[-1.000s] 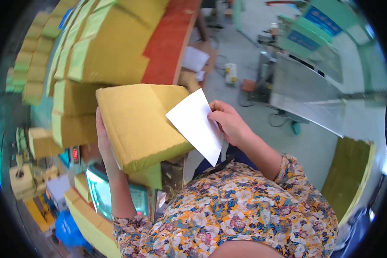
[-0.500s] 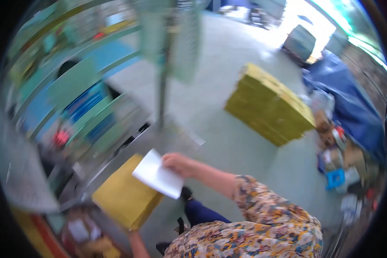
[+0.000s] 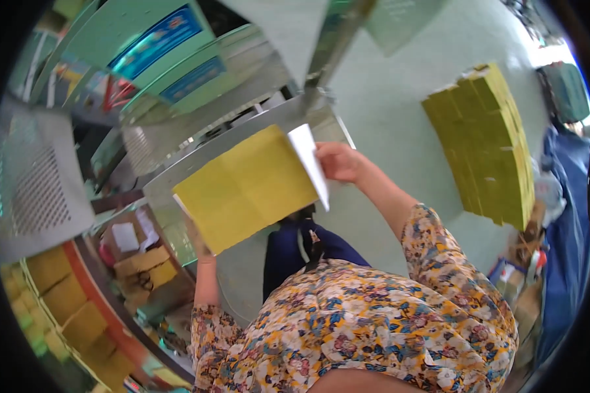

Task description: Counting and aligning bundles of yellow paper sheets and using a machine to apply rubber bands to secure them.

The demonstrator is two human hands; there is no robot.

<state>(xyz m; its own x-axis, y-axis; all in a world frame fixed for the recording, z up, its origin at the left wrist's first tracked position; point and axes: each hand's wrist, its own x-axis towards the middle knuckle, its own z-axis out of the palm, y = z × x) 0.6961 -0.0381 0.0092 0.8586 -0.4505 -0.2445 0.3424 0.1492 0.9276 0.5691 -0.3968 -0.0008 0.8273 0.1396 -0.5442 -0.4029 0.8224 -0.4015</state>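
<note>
A flat yellow paper bundle (image 3: 246,187) is tilted in front of me over a metal machine table (image 3: 160,190). My left hand (image 3: 200,241) grips its near left edge; most of the fingers are hidden behind it. With fingers closed, my right hand (image 3: 337,162) pinches a white sheet of paper (image 3: 305,154), which stands on edge along the bundle's right end. Whether the sheet is attached to the bundle cannot be made out.
On the floor to the right stands a large stack of yellow bundles (image 3: 485,144). A blue tarp (image 3: 567,229) and clutter lie beyond it. A green machine guard (image 3: 154,39) rises ahead. Boxes of yellow packs (image 3: 88,324) sit at lower left, near a perforated metal panel (image 3: 36,183).
My view has turned, shifting the floor stack rightward. The yellow bundle now faces me more broadly, and the white sheet has moved from lying over its corner to standing along its right end.
</note>
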